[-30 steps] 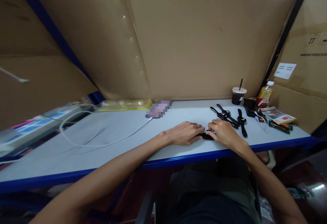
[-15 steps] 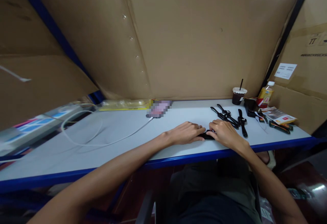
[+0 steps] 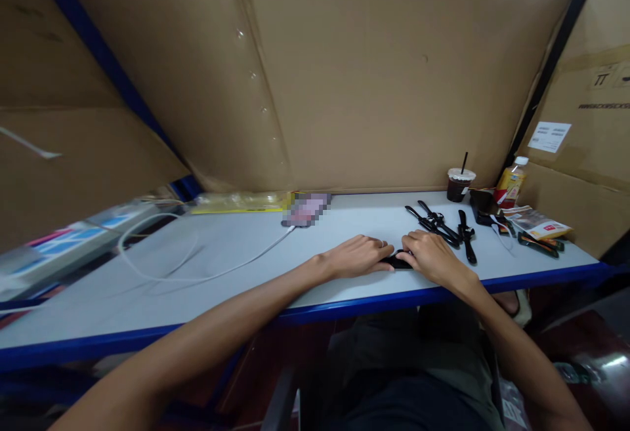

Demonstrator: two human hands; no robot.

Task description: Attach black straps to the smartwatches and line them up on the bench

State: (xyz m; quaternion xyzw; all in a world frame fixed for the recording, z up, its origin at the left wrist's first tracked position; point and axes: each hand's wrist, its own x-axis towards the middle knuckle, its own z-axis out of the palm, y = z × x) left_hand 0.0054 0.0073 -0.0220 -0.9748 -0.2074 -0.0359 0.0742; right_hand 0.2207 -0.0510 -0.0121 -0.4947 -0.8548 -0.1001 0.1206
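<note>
Near the front edge of the white table point(image 3: 256, 287), my left hand point(image 3: 361, 256) and my right hand point(image 3: 427, 255) both have their fingers closed on a black item point(image 3: 399, 262). It lies low on the tabletop between them, and the fingers cover much of it. A ring shows on my left hand. To the right of my right hand lie several similar black pieces with narrow ends, one of them a single black piece point(image 3: 467, 237) apart from a crossed group point(image 3: 436, 224).
A phone point(image 3: 308, 210) on a white cable lies at the back, beside a yellow-edged clear package point(image 3: 241, 202). At right are a lidded cup point(image 3: 459, 185), a bottle point(image 3: 512, 182), a black box point(image 3: 482, 206) and packets point(image 3: 539, 222). A power strip point(image 3: 83, 237) is at left.
</note>
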